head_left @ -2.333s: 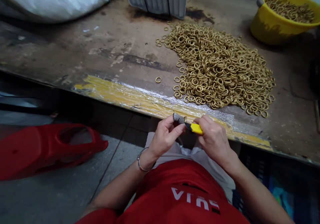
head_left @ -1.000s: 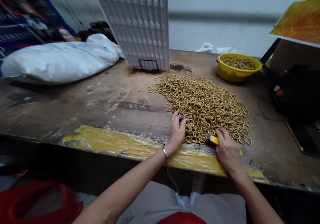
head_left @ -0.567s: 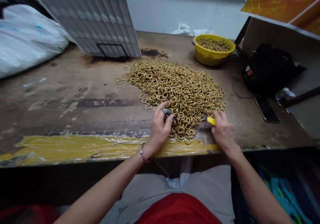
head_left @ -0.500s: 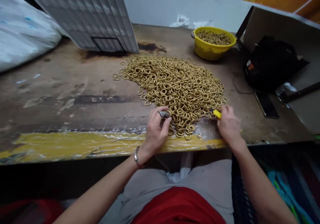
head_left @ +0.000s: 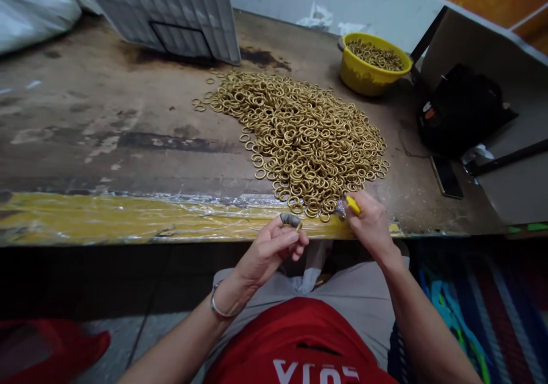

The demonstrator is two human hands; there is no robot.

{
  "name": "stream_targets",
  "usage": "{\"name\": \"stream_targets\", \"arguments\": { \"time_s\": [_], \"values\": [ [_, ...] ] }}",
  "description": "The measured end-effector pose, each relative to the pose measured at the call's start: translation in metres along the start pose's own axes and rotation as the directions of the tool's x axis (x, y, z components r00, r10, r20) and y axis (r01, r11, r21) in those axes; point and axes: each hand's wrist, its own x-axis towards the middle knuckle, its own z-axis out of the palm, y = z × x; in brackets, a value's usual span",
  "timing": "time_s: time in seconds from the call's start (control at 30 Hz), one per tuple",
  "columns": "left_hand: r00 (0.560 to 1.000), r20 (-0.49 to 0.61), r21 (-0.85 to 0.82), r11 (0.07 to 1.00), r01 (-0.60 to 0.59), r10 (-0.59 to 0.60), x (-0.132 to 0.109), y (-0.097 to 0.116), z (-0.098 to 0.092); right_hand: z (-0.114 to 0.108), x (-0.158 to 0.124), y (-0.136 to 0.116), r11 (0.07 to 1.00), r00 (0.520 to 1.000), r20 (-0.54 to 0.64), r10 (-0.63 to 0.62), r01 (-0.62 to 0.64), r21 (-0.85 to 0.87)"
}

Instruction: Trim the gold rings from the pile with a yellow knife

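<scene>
My left hand (head_left: pixel 274 248) hovers just off the table's front edge, its fingers pinched on a brass ring (head_left: pixel 298 225); a grey wrap covers the thumb tip. My right hand (head_left: pixel 370 224) is closed around a small yellow-handled knife (head_left: pixel 352 203) at the near edge of the ring pile. A big heap of brass rings (head_left: pixel 302 138) lies on the worn wooden table (head_left: pixel 128 144) right in front of both hands.
A yellow bowl (head_left: pixel 369 76) with more rings stands at the back right. A grey ribbed panel (head_left: pixel 171 7) leans at the back, a white sack (head_left: pixel 34 1) far left. A black bag (head_left: pixel 460 110) and a phone (head_left: pixel 446 176) lie to the right. Yellow tape (head_left: pixel 128 218) covers the front edge.
My left hand has drawn back from the pile toward my lap with a ring pinched in it. The right hand has also shifted back to the table edge, and the view has tilted down.
</scene>
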Motion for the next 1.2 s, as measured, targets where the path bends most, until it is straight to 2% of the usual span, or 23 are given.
{"name": "stream_targets", "arguments": {
  "time_s": [0.07, 0.17, 0.27, 0.4, 0.47, 0.53, 0.6, 0.67, 0.73, 0.77, 0.83, 0.93, 1.0, 1.07, 1.13, 1.2],
  "values": [
    [0.999, 0.043, -0.065, 0.998, 0.024, -0.021, -0.007, 0.0, -0.008, 0.004, -0.007, -0.008, 1.0, 0.998, 0.053, -0.027, 0.028, -0.001],
    [0.99, 0.13, -0.133, 0.989, 0.071, -0.053, -0.012, -0.003, -0.012, 0.014, -0.006, -0.016, 0.992, 0.996, 0.084, 0.032, -0.021, -0.128],
    [0.989, 0.126, -0.104, 0.99, 0.097, -0.084, -0.011, -0.005, -0.008, 0.02, 0.003, -0.015, 0.989, 0.994, 0.101, 0.051, -0.036, -0.143],
    [0.993, 0.005, 0.104, 0.988, 0.115, -0.117, -0.004, -0.008, 0.001, 0.017, 0.011, -0.012, 0.999, 0.996, 0.072, 0.051, -0.051, -0.001],
    [0.995, 0.018, 0.213, 0.973, 0.093, -0.099, 0.001, -0.008, 0.007, 0.013, 0.012, -0.014, 0.988, 0.993, 0.055, 0.102, -0.108, 0.111],
    [0.999, 0.025, 0.251, 0.968, 0.025, -0.033, 0.008, -0.008, 0.014, 0.009, 0.012, -0.017, 0.943, 0.981, 0.054, 0.188, -0.195, 0.271],
    [0.998, -0.016, 0.218, 0.975, -0.049, 0.054, 0.016, -0.007, 0.021, 0.006, 0.01, -0.021, 0.82, 0.953, 0.114, 0.282, -0.301, 0.486],
    [0.992, -0.067, 0.161, 0.982, -0.096, 0.108, 0.023, -0.005, 0.026, 0.005, 0.007, -0.025, 0.605, 0.909, 0.241, 0.34, -0.408, 0.684],
    [0.991, -0.07, 0.131, 0.986, -0.106, 0.116, 0.029, -0.004, 0.029, 0.005, 0.003, -0.029, 0.383, 0.866, 0.351, 0.356, -0.478, 0.791],
    [0.992, -0.053, 0.128, 0.986, -0.106, 0.114, 0.032, -0.003, 0.031, 0.005, 0.001, -0.032, 0.303, 0.851, 0.385, 0.357, -0.495, 0.814],
    [0.995, 0.0, 0.127, 0.986, -0.103, 0.104, 0.035, -0.002, 0.032, 0.007, -0.003, -0.035, 0.203, 0.835, 0.423, 0.352, -0.509, 0.836],
    [0.995, 0.066, 0.087, 0.993, -0.075, 0.069, 0.039, -0.002, 0.034, 0.011, -0.008, -0.036, 0.121, 0.823, 0.456, 0.339, -0.519, 0.846],
    [0.996, 0.086, 0.048, 0.998, -0.032, 0.027, 0.041, -0.003, 0.035, 0.013, -0.012, -0.034, 0.129, 0.817, 0.463, 0.343, -0.529, 0.839],
    [0.996, 0.084, 0.037, 0.999, 0.009, -0.012, 0.042, -0.005, 0.036, 0.013, -0.015, -0.031, 0.217, 0.823, 0.453, 0.342, -0.538, 0.815],
    [0.998, 0.059, 0.061, 0.998, 0.024, -0.027, 0.042, -0.007, 0.037, 0.008, -0.018, -0.029, 0.423, 0.876, 0.373, 0.307, -0.477, 0.771],
    [0.999, 0.027, 0.102, 0.995, 0.021, -0.024, 0.04, -0.008, 0.038, 0.0, -0.022, -0.027, 0.707, 0.949, 0.244, 0.198, -0.31, 0.635]
  ]
}}
